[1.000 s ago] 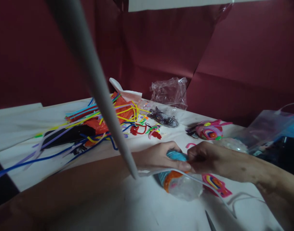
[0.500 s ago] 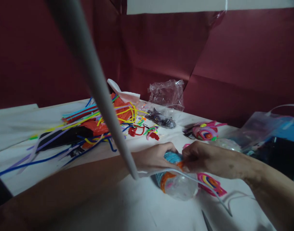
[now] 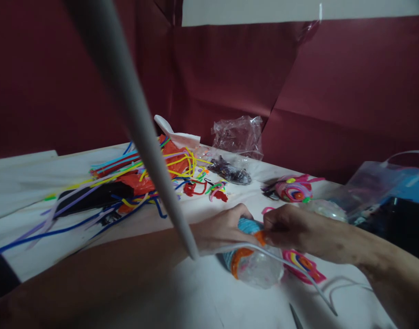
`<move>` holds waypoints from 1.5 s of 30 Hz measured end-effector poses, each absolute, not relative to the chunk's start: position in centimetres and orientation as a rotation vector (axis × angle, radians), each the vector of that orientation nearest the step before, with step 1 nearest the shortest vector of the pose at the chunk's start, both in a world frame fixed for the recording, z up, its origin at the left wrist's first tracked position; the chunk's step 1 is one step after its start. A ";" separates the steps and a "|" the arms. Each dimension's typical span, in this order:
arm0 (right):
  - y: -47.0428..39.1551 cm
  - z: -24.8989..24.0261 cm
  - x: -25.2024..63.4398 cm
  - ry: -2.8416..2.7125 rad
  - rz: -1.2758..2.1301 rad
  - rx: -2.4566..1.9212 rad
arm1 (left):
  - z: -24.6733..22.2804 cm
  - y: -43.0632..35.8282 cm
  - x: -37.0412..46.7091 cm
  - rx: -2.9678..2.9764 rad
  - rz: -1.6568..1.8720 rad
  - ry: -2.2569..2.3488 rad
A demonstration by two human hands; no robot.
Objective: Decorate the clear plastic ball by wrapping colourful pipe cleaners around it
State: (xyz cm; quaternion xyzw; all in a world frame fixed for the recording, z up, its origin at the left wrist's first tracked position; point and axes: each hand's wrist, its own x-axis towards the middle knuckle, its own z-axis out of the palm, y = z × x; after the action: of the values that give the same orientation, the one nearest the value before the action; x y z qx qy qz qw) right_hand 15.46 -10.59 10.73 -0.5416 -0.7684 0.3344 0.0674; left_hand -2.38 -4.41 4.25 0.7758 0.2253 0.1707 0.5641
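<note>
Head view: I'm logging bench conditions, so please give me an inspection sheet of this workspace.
Surface: white table, dimly lit.
Work in hand: container, clear at its near end, with blue wrap and orange trim.
Clutter: coloured strips, plastic bag, pink-purple craft; dark pointed tip at the bottom edge, unidentified.
Hands: left hand grips the container; right hand curled at its orange trim, grip partly hidden.
Cables: white cord runs in front of the container; ends unclear.
Surroundings: maroon walls; grey rod slants across the view.

The bottle (image 3: 260,270) lies on the table (image 3: 192,299), right of the strands (image 3: 116,172), before the bag (image 3: 239,135).
</note>
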 end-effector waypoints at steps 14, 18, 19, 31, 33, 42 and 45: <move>-11.1 10.4 15.6 -2.231 1.039 -1.672 | 4.7 -4.4 -2.2 1.752 0.375 0.472; -11.3 10.4 15.3 -2.165 1.146 -1.693 | 4.2 -4.0 -2.3 1.791 0.365 0.493; -11.3 10.5 15.1 -2.156 1.145 -1.694 | 4.1 -4.0 -2.3 1.808 0.369 0.483; -11.1 10.8 14.9 -2.239 1.053 -1.775 | 5.5 -4.9 -2.7 1.904 0.382 0.597; -11.0 10.8 15.0 -2.248 1.054 -1.782 | 5.6 -5.1 -2.7 1.939 0.380 0.616; -11.0 10.7 15.2 -2.297 0.990 -1.758 | 5.5 -5.4 -2.5 2.019 0.407 0.644; -10.8 10.6 15.4 -2.284 0.983 -1.776 | 5.3 -5.4 -2.6 1.962 0.395 0.658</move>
State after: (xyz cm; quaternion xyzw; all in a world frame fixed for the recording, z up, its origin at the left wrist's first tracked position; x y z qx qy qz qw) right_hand 15.42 -10.85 10.60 -0.5807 -0.7468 0.3212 0.0430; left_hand -2.55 -5.40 5.33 0.8093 0.2715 0.1630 0.4947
